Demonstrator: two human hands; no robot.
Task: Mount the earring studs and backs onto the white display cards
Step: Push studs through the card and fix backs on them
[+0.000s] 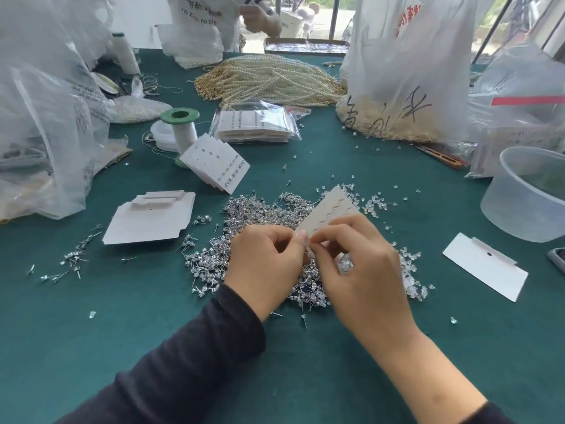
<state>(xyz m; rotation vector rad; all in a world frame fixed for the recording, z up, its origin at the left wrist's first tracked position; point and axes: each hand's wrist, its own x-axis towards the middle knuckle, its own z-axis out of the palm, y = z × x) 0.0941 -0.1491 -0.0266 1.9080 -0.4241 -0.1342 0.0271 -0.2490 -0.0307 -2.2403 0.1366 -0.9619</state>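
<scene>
Currently: display card (331,209), raised above the stud pile (244,214) on the bench (146,307); your left hand (269,264) and right hand (363,273) both pinch its near corner. Keep it steady; push each post squarely through.

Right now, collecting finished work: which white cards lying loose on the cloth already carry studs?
The fanned stack by the green-topped spool: stud rows show; the left pile and right card look bare.

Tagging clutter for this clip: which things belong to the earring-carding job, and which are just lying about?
Job: left hand and right hand pinching the display card; stud pile; clear backs; finished cards; blank cards.
Lying about: pearl strands; green-topped spool; plastic tub; plastic bags.
</scene>
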